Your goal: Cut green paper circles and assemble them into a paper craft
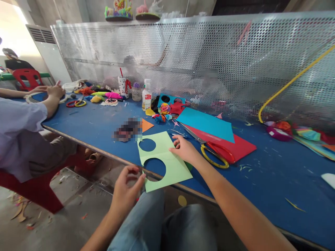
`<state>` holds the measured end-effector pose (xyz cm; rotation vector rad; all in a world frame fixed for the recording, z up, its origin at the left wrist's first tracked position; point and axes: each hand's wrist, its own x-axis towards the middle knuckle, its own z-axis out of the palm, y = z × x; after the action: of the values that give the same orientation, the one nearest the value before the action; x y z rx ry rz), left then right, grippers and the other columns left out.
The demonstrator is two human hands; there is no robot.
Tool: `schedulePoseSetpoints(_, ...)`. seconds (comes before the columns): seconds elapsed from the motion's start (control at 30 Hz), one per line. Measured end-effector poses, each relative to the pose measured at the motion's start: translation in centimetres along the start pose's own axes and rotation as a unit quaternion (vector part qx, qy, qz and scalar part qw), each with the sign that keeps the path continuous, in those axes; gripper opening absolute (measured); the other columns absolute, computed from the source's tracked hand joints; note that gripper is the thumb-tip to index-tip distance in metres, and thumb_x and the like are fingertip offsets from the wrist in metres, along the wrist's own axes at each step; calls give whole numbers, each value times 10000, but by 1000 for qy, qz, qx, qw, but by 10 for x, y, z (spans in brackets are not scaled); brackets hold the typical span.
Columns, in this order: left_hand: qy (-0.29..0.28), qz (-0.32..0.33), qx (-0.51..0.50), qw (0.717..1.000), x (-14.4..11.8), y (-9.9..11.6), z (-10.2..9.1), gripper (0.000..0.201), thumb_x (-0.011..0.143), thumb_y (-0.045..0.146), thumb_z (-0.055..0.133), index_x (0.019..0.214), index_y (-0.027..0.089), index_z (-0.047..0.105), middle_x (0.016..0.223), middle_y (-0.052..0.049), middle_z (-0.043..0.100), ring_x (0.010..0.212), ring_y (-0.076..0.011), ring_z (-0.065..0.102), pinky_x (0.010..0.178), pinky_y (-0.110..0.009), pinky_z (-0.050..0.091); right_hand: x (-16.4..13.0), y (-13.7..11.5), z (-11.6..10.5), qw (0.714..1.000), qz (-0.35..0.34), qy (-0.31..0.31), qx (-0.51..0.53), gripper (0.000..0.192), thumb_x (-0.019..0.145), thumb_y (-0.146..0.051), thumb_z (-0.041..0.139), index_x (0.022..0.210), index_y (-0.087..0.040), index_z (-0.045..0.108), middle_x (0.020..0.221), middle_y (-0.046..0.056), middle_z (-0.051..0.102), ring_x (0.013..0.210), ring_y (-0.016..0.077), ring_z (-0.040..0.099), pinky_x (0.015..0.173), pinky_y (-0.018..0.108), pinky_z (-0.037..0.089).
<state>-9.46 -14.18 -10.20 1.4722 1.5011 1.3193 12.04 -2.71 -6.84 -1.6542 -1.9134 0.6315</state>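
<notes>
A light green sheet of paper point(172, 167) with two round holes and a fold line across it lies partly over the table's front edge. My right hand point(184, 150) grips its right side, thumb on top and fingers curled. At the lower left edge, beside the larger hole, my left hand point(127, 186) has its thumb against the paper, its fingers bent; some fingertips are hidden. Right of the sheet, scissors point(214, 157) with yellow and red handles rest on a red sheet point(243, 148), their blades partly beneath a blue sheet point(206, 122).
A glue bottle point(147, 96), patterned cup point(123, 85) and coloured scraps stand along the back of the blue table point(261, 195), before a perforated metal screen point(183, 52). Another person point(23, 122) sits at left, near a second pair of scissors point(75, 103). A purple tape dispenser point(278, 132) is at right.
</notes>
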Motion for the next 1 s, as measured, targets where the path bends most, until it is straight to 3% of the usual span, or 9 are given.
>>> schedulePoseSetpoints(0.03, 28, 76, 71, 994, 7, 6, -2, 198, 749, 349, 569, 853, 186, 527, 889, -47, 564, 830, -172, 557, 755, -300, 458, 1, 1, 1, 1000, 0, 0, -3, 492, 662, -268, 621, 1117, -161, 466, 874, 38, 568, 678, 134, 508, 605, 256, 396)
schedulePoseSetpoints(0.07, 18, 141, 137, 980, 15, 14, -4, 186, 761, 351, 553, 845, 185, 543, 920, -61, 570, 889, -194, 548, 804, -325, 434, 2, 1, 1, 1000, 0, 0, -5, 497, 659, -271, 622, 1119, -164, 465, 892, 40, 569, 686, 134, 510, 614, 258, 400)
schedulePoseSetpoints(0.13, -82, 205, 266, 938, 34, 29, -3, 239, 784, 393, 512, 885, 184, 570, 953, -80, 593, 933, -228, 541, 827, -359, 409, 3, 3, 2, 1000, -1, 1, -8, 504, 657, -275, 623, 1123, -171, 462, 923, 43, 570, 700, 135, 515, 630, 260, 406)
schedulePoseSetpoints(0.27, -176, 219, 457, 844, 73, 54, 8, 512, 688, 552, 549, 996, 143, 569, 989, -149, 610, 926, -318, 559, 772, -394, 406, 4, 4, 2, 1000, -2, 2, -10, 505, 655, -274, 625, 1121, -171, 462, 941, 48, 576, 707, 136, 525, 638, 258, 411)
schedulePoseSetpoints(0.37, -251, 186, 499, 808, 96, 69, 15, 563, 603, 582, 596, 949, 138, 587, 971, -161, 622, 895, -320, 572, 716, -356, 410, 4, 3, 0, 1000, -3, -1, -12, 494, 653, -270, 626, 1111, -171, 469, 941, 51, 582, 706, 137, 530, 623, 250, 409)
schedulePoseSetpoints(0.47, -311, 111, 501, 800, 117, 81, 18, 551, 497, 565, 659, 858, 152, 615, 930, -155, 640, 843, -309, 582, 627, -305, 401, 2, 1, -2, 1000, -5, -1, -15, 475, 656, -271, 630, 1097, -175, 480, 940, 54, 585, 720, 143, 536, 617, 245, 403)
schedulePoseSetpoints(0.6, -352, 80, 489, 794, 137, 91, 26, 460, 337, 513, 732, 619, 167, 620, 689, -81, 644, 646, -231, 572, 523, -250, 357, 2, -1, -4, 1000, -6, 5, -16, 458, 656, -251, 635, 1083, -171, 490, 925, 55, 589, 729, 146, 541, 623, 246, 399)
schedulePoseSetpoints(0.8, -465, 32, 422, 778, 152, 93, 39, 377, 457, 442, 709, 321, 177, 478, 373, 5, 457, 374, -105, 357, 427, -243, 260, 1, 1, -3, 1000, -13, 14, -10, 479, 644, -235, 642, 1092, -152, 492, 916, 62, 590, 745, 156, 548, 630, 251, 403)
schedulePoseSetpoints(1.0, -417, 60, 360, 832, 148, 75, 32, 278, 587, 411, 633, 477, 172, 542, 450, 33, 444, 446, -102, 347, 447, -223, 232, 0, 2, -3, 999, -28, 33, 13, 457, 645, -234, 645, 1074, -150, 512, 958, 88, 595, 828, 190, 561, 693, 281, 416)
